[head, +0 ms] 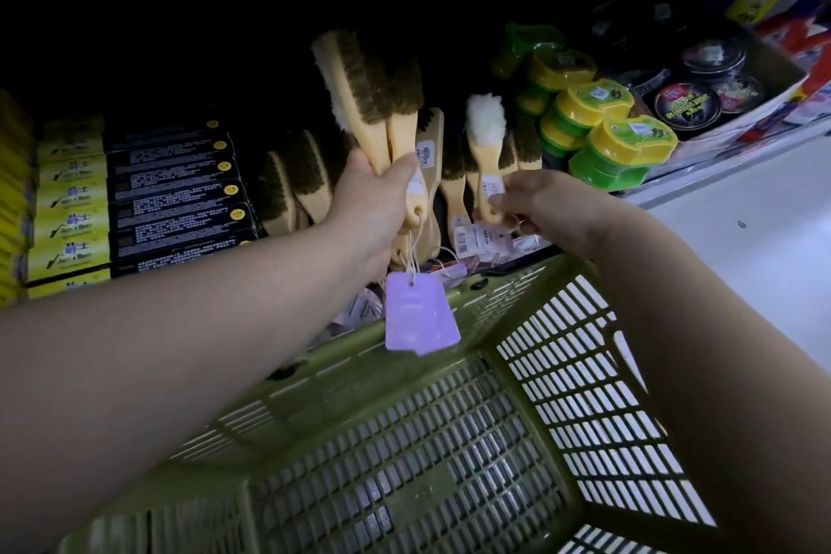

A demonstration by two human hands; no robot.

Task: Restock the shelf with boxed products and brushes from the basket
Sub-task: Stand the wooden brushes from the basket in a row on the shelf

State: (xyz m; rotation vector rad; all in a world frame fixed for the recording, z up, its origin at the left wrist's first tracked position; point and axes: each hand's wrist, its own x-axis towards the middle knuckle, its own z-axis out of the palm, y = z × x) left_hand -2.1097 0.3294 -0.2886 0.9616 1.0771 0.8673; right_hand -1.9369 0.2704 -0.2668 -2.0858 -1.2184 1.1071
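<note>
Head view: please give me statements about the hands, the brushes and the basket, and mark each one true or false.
1. The left hand grips several wooden brushes. True.
2. A purple tag hangs below that hand. True.
3. The right hand holds a black box. False: it pinches the handle of a white-bristled brush.
4. The green basket is full of goods. False: nothing shows inside it.
5. The black and yellow boxes stand right of the brushes. False: they are stacked to the left.

The basket runs off the bottom edge; print on the black boxes is unreadable.
</note>
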